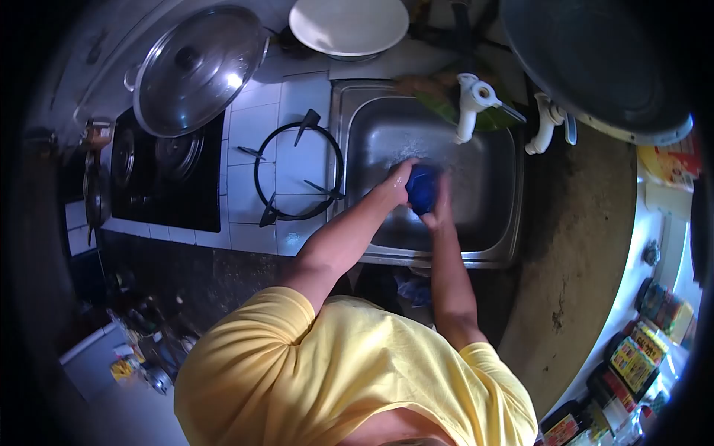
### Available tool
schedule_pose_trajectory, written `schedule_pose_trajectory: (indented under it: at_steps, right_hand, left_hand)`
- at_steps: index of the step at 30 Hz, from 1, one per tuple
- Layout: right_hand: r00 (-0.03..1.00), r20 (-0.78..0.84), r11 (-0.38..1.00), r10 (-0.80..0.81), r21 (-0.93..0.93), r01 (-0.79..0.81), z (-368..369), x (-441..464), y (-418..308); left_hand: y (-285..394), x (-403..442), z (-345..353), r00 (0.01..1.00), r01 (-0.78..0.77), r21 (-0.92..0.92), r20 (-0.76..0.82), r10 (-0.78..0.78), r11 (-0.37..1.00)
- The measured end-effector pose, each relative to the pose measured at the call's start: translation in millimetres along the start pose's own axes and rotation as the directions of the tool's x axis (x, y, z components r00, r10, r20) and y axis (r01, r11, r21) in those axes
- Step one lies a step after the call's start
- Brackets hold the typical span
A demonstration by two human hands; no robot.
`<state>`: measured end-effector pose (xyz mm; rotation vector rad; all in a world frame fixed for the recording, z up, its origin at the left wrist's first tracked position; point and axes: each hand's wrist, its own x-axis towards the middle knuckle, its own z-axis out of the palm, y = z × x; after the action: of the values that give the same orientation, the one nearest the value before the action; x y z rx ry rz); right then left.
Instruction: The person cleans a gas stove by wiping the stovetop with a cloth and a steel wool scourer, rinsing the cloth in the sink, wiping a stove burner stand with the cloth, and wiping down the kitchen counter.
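Observation:
Over the sink (pixel 362 160), a small round dark-blue object (pixel 422 189), cup- or bowl-like, is between my two hands. My left hand (pixel 401 181) grips its left side, thumb toward the far edge, the skin looking wet. Along its right and near side lies my right hand (pixel 440 204), fingers smeared by motion but curved against it. Water splashes on the basin floor just beyond the blue object. A white tap (pixel 474 104) reaches over the far side of the sink.
Left of the sink, a black pot-stand ring (pixel 258 169) lies on white tiles, beside a black cooktop (pixel 167 178) and a large metal lid (pixel 195 70). A white bowl (pixel 349 26) stands behind. A second tap (pixel 547 123) and a big dark pan (pixel 595 63) are at the right.

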<state>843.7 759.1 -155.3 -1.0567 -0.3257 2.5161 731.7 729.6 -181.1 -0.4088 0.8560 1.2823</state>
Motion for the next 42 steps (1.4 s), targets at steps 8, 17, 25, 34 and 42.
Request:
schedule_pose_trajectory:
  at_steps: [8, 17, 25, 34, 42]
  right_hand:
    - [0.896, -0.318, 0.924, -0.310, -0.323, 0.205, 21, 29, -38]
    - [0.519, 0.571, -0.342, -0.636, -0.812, 0.473, 56, -50, 61]
    - [0.675, 0.014, 0.104, -0.738, -0.986, 0.134, 34, 25, -25]
    - [0.643, 0.017, 0.043, -0.766, -0.996, 0.077, -2, 51, -3]
    - [0.579, 0.334, -0.211, -0.744, -0.939, 0.272, 33, -14, 48]
  left_hand:
    - [6, -30, 5, 0.969, -0.037, -0.075, -0.246, 0.018, 0.997]
    - [-4, 11, -25, 0.969, 0.098, -0.053, 0.234, -0.083, 0.994]
    - [-13, -5, 18, 0.998, 0.066, -0.155, -0.013, -0.069, 0.986]
    - [-28, -5, 9, 0.991, -0.010, 0.017, -0.133, 0.012, 1.000]
    - [-14, -6, -6, 0.992, 0.101, -0.182, 0.089, -0.086, 0.978]
